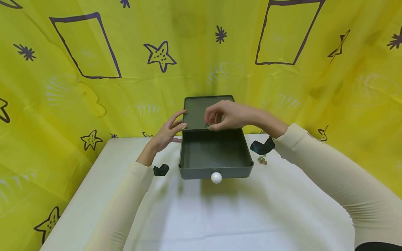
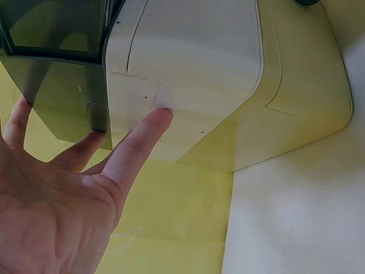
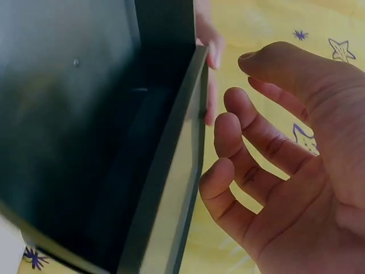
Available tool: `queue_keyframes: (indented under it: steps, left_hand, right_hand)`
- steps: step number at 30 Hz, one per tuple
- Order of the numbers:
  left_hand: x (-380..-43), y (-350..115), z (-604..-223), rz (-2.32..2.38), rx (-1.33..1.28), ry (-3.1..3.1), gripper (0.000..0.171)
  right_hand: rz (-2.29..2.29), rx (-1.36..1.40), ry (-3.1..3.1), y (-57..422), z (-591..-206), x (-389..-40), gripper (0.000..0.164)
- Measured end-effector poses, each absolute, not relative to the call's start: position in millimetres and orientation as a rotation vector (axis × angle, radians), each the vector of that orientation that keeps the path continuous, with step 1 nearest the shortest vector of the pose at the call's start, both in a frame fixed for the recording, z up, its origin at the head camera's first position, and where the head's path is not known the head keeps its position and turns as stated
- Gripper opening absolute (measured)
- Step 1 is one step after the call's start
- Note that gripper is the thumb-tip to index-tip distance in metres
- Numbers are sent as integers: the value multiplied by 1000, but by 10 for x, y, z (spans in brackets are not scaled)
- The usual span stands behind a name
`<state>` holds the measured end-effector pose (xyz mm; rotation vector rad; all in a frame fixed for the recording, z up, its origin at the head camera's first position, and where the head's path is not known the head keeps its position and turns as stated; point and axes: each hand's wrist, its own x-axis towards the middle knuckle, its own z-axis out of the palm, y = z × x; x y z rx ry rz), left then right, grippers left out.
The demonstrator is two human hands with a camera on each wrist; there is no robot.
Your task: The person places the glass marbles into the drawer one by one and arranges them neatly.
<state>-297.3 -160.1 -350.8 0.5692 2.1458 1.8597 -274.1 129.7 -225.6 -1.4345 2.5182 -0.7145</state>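
Observation:
A dark grey-green drawer (image 1: 216,170) with a white round knob (image 1: 216,177) stands pulled out of its box (image 1: 196,108). Over the back of the drawer, my right hand (image 1: 230,115) pinches a small greenish glass marble (image 1: 207,127) between thumb and fingertips. From the right wrist view the marble cannot be made out; the curled fingers (image 3: 251,142) show beside the box's raised edge. My left hand (image 1: 164,134) has its fingers spread against the box's left side. In the left wrist view one fingertip (image 2: 159,117) rests on the pale side wall.
Several small greenish and brown glass marbles (image 1: 262,160) lie on the white table (image 1: 201,216), right of the drawer, close to the right wrist's black camera (image 1: 263,146). A yellow curtain (image 1: 201,42) with dark drawings hangs behind the table.

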Motion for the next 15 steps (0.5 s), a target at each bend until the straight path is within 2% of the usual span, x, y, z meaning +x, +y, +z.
queue_keyframes:
  steps: [15]
  left_hand:
    - [-2959, -1604, -3493, 1858, 568, 2143, 61]
  right_hand:
    - [-683, -1491, 2469, 1163, -2368, -2771, 9]
